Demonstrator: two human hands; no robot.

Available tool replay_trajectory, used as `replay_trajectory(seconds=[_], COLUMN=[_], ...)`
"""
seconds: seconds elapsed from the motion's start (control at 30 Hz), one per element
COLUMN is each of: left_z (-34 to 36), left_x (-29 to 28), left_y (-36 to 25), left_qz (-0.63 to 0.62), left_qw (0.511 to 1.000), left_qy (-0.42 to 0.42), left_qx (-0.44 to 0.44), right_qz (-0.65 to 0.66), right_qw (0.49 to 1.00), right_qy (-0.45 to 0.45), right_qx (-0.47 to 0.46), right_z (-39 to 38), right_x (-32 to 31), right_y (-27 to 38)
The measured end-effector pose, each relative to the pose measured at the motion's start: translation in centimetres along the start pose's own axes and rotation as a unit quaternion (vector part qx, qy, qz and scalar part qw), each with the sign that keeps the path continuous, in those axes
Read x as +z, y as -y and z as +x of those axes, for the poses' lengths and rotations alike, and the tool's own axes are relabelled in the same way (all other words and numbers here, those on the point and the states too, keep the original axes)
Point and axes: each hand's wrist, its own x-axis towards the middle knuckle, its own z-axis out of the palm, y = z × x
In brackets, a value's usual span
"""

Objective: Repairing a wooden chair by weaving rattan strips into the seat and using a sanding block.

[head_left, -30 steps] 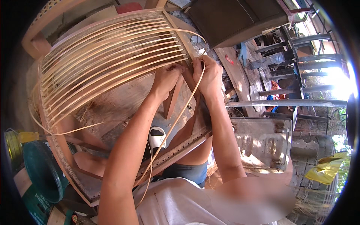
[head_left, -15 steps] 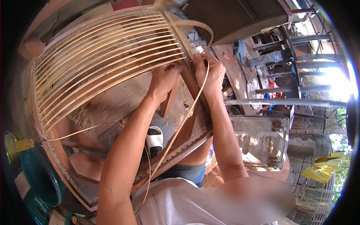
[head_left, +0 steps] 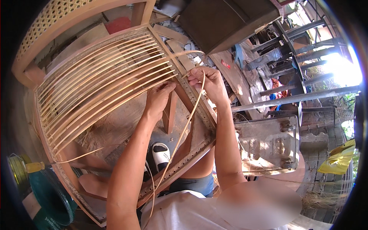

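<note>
A wooden chair frame [head_left: 44,126] with holes along its edges carries several parallel pale cane strands [head_left: 99,72] across its seat. My right hand [head_left: 209,85] pinches a long loose cane strip [head_left: 187,122] at the right rail, beside the holes; the strip runs down across the opening toward my lap. My left hand [head_left: 158,99] is closed just below the strands' right ends, near that same rail. Whatever lies between its fingertips is too small to make out.
A caned backrest [head_left: 44,28] rises at the upper left. Around the chair are a dark cabinet [head_left: 226,23], metal bars [head_left: 293,99], a worn grey panel [head_left: 264,143], a yellow bag [head_left: 337,161] and teal containers [head_left: 48,193]. A white slipper [head_left: 161,155] is below.
The view has shifted, so the seat and both hands appear lower and more backrest shows. The looped strip above my right hand has changed shape, and that hand's fingers have shifted slightly.
</note>
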Motion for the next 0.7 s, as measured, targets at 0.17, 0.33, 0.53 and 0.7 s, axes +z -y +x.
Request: replay_trajectory(seconds=[0.17, 0.33, 0.53, 0.7], left_z=[-0.3, -0.7, -0.9, -0.5], left_x=[0.2, 0.5, 0.4, -0.3], left_y=[-0.4, -1.3, -1.3, -1.3], left_qz=[0.017, -0.008, -0.043, -0.031], left_qw=[1.000, 1.000, 0.998, 0.998], left_qy=[-0.012, -0.009, -0.042, -0.024], left_qx=[0.001, -0.002, -0.016, -0.049], right_qz=[0.090, -0.094, -0.216, -0.217], right_qw=[0.995, 0.993, 0.967, 0.952], right_qy=[0.015, -0.072, -0.050, -0.082], right_qx=[0.033, -0.012, -0.124, -0.198], right_z=[0.3, 0.9, -1.5, -1.8], right_x=[-0.2, 1.8, 2.6, 3.6], right_y=[-0.7, 0.4, 1.8, 1.3])
